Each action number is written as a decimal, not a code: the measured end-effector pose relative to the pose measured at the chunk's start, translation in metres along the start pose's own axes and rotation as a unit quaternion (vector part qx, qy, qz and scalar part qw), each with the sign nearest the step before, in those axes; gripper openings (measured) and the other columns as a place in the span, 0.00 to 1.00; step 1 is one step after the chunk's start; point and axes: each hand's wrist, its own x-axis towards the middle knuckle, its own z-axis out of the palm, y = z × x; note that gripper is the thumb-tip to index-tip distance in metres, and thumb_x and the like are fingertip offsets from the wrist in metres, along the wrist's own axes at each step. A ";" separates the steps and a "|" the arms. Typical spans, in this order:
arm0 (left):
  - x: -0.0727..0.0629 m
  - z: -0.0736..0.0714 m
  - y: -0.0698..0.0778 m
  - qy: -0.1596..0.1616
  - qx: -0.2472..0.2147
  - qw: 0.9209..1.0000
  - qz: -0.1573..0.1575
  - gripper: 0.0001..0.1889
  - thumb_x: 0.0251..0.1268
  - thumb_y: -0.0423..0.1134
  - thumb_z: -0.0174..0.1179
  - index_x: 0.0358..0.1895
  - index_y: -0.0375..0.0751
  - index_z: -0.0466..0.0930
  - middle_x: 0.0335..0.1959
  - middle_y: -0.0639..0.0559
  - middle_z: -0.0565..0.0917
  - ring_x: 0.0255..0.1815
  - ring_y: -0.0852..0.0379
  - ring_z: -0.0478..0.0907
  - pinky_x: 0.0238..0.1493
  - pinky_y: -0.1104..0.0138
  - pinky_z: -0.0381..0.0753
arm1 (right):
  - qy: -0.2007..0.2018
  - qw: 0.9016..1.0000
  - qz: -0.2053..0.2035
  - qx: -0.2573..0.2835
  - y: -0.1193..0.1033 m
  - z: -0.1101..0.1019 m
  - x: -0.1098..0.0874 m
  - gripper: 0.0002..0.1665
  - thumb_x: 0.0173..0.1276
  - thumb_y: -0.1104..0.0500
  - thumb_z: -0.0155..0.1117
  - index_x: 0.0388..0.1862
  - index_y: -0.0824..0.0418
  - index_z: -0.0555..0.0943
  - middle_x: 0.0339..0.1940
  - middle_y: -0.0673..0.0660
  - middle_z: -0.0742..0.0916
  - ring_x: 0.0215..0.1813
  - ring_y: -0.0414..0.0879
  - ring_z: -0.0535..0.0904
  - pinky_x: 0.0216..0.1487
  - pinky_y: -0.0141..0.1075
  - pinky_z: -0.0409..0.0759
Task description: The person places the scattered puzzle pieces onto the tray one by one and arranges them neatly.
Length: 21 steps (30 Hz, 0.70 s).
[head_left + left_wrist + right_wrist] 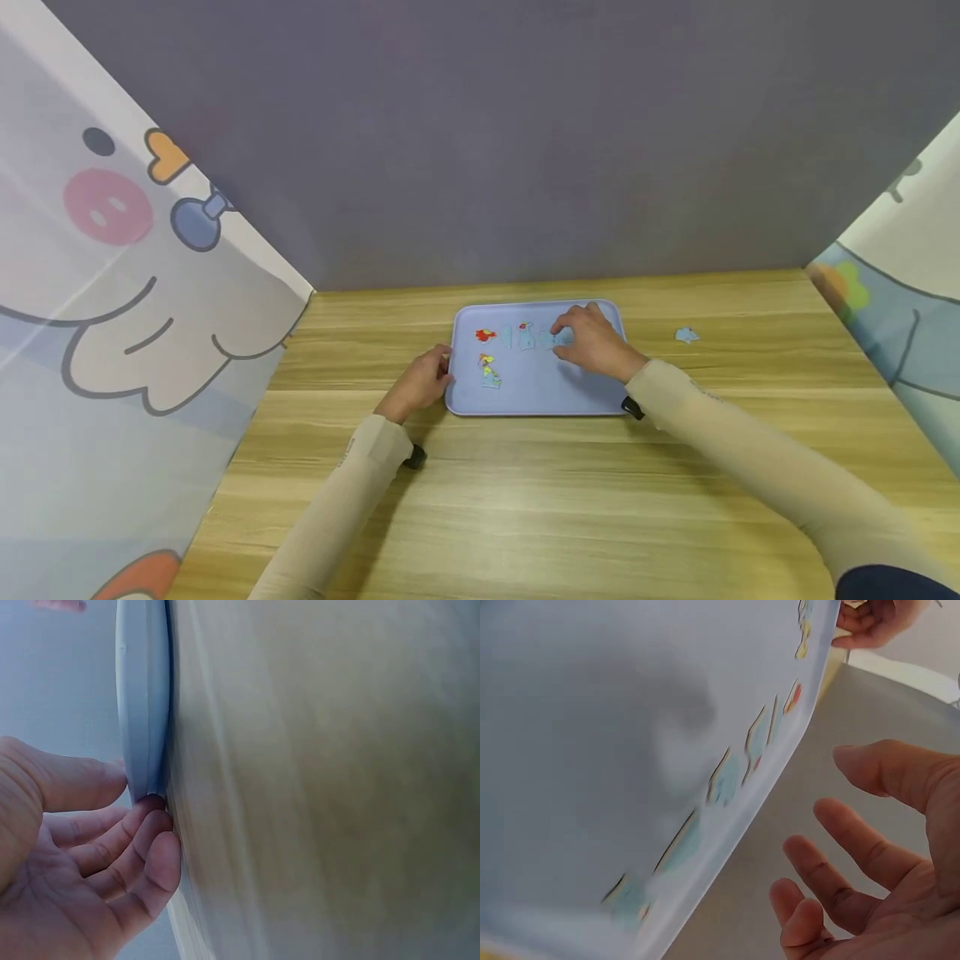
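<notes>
A lavender tray (555,392) lies on the wooden table with flat picture puzzle pieces in it. At its left edge my left hand (423,379) pinches the rim; the left wrist view shows the thumb on the tray's rim (142,697) and the fingers curled against its lower side. Over the tray's right part, my right hand (596,342) hovers with fingers spread and nothing between them (915,900). Beneath it, light blue pieces (679,844) line the far edge. A red piece (486,336) and a yellow-patterned piece (490,372) lie towards the left.
One light blue piece (686,334) lies on the table (525,500) right of the tray. A grey partition (555,150) rises behind the table, and cartoon-printed panels (150,250) flank it on both sides.
</notes>
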 end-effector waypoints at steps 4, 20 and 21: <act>0.000 0.000 0.001 -0.002 0.004 1.000 -0.001 0.24 0.62 0.28 0.60 0.61 0.30 0.66 0.36 0.46 0.78 0.35 0.54 0.76 0.39 0.63 0.77 | 0.010 1.000 0.013 -0.010 0.013 -0.013 -0.010 0.17 0.57 0.60 0.69 0.45 0.66 0.82 0.47 0.64 0.80 0.49 0.60 0.65 0.50 0.51 0.67; 0.000 -0.001 0.000 -0.006 -0.002 1.000 -0.002 0.25 0.61 0.27 0.60 0.61 0.29 0.66 0.36 0.46 0.78 0.34 0.54 0.75 0.37 0.64 0.77 | 0.023 0.995 0.097 0.007 0.068 -0.044 -0.041 0.19 0.61 0.59 0.66 0.49 0.68 0.80 0.54 0.70 0.76 0.54 0.65 0.63 0.51 0.58 0.67; 0.001 -0.001 0.001 -0.007 -0.003 1.000 -0.001 0.25 0.61 0.27 0.60 0.61 0.29 0.65 0.36 0.46 0.78 0.34 0.54 0.75 0.36 0.64 0.77 | 0.025 0.995 0.101 0.008 0.071 -0.046 -0.043 0.20 0.61 0.58 0.66 0.49 0.68 0.80 0.54 0.71 0.76 0.54 0.66 0.63 0.52 0.59 0.66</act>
